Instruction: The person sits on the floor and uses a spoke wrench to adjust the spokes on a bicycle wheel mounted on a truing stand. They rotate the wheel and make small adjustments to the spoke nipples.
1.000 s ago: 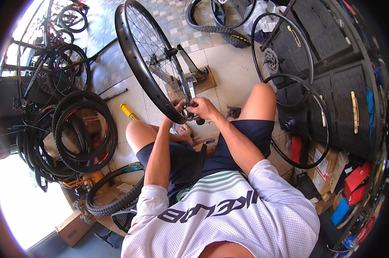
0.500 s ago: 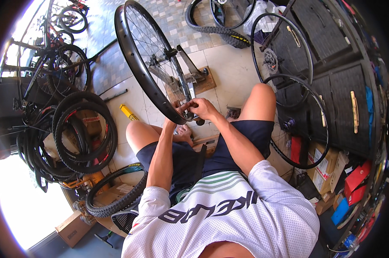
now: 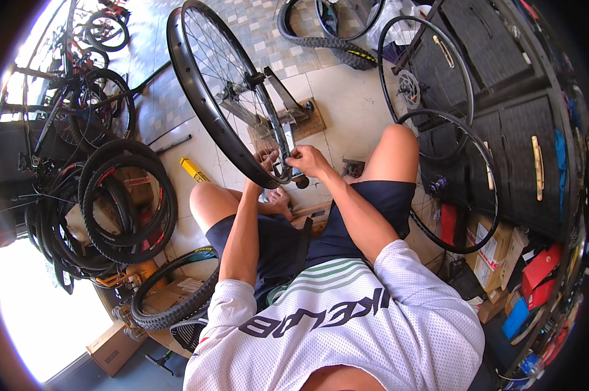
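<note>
A bare bicycle wheel with a wide black rim point(image 3: 206, 107) stands tilted in a metal truing stand point(image 3: 282, 92) on a wooden base point(image 3: 310, 124). Thin spokes run from its hub inward of the rim. At the near end of the wheel, my left hand point(image 3: 266, 158) reaches past the rim, fingers curled among the spokes; the rim hides part of it. Just to its right, my right hand point(image 3: 308, 161) is closed in a pinch beside the rim and the stand's arm. Whatever small part either hand grips is too small to make out.
Several tires point(image 3: 128, 202) hang at left near parked bicycles point(image 3: 99, 104). A yellow box point(image 3: 193, 169) and a black rod point(image 3: 174, 144) lie on the floor. Rims point(image 3: 471, 85) lean on dark cabinets point(image 3: 522, 156) at right. Another tire point(image 3: 177, 309) lies near my left leg.
My hands have moved slightly apart, the right one shifting a little off the left. The wheel appears slightly turned or shifted left in view.
</note>
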Action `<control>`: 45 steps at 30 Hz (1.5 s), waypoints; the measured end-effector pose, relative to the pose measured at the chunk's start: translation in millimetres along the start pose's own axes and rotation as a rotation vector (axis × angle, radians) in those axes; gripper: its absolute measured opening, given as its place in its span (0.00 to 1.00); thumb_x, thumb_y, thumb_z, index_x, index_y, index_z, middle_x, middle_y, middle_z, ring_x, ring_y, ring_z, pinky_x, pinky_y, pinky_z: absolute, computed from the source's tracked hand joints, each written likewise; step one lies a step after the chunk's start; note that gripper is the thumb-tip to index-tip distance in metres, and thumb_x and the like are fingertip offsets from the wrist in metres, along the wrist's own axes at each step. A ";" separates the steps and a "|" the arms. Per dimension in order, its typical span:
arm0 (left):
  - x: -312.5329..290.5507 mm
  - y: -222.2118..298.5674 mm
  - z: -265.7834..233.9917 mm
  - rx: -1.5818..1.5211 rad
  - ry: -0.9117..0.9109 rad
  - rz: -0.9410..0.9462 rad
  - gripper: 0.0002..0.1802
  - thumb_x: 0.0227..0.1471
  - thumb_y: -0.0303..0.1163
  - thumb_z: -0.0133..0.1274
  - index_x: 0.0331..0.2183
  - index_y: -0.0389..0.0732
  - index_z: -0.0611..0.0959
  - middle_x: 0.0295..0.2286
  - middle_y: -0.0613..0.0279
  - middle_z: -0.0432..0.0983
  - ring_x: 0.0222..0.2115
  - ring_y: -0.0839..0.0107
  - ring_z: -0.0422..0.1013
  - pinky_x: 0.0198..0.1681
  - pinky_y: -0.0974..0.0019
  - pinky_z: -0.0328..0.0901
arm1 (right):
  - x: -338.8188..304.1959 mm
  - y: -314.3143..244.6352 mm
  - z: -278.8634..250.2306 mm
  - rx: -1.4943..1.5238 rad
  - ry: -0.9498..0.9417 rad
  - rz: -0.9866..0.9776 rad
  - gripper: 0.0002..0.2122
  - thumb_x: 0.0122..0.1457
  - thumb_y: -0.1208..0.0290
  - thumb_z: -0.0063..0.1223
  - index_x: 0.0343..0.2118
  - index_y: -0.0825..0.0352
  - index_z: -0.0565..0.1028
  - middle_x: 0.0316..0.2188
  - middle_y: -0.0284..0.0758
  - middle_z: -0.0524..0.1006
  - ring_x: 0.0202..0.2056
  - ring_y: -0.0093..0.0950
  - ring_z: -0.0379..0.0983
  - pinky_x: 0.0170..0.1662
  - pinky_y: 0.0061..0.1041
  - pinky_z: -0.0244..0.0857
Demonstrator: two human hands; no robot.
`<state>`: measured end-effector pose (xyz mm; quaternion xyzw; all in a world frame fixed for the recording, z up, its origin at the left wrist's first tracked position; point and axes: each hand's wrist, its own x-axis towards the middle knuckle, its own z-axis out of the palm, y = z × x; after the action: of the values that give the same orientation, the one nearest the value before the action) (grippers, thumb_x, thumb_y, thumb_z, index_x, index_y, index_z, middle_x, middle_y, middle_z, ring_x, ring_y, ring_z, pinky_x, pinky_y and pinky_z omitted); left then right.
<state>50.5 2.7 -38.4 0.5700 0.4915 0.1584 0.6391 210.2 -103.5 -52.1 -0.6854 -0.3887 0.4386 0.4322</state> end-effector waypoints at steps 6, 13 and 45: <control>2.0 5.1 -2.7 0.071 -0.052 -0.023 0.25 0.50 0.50 0.62 0.37 0.36 0.82 0.22 0.70 0.73 0.22 0.80 0.65 0.24 0.74 0.59 | -1.5 -6.9 5.7 0.054 -0.002 -0.081 0.17 0.50 0.59 0.62 0.30 0.71 0.78 0.24 0.39 0.80 0.27 0.29 0.76 0.33 0.29 0.67; 2.1 5.7 -14.6 0.024 -0.270 -0.174 0.25 0.53 0.51 0.59 0.37 0.35 0.83 0.24 0.68 0.75 0.23 0.79 0.66 0.24 0.74 0.60 | -6.7 -22.3 3.7 -0.025 -0.014 -0.147 0.15 0.50 0.59 0.61 0.30 0.69 0.77 0.25 0.40 0.80 0.28 0.31 0.77 0.32 0.29 0.67; 1.1 -4.0 -17.5 -0.035 -0.216 -0.128 0.26 0.49 0.52 0.62 0.30 0.34 0.81 0.22 0.65 0.76 0.21 0.76 0.71 0.23 0.73 0.64 | -7.7 -23.0 2.9 0.112 -0.092 -0.107 0.13 0.51 0.65 0.60 0.33 0.71 0.78 0.26 0.38 0.80 0.28 0.25 0.76 0.34 0.25 0.68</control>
<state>35.4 12.4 -40.0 0.5401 0.4521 0.0635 0.7070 201.5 -102.3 -29.3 -0.6176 -0.4191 0.4670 0.4741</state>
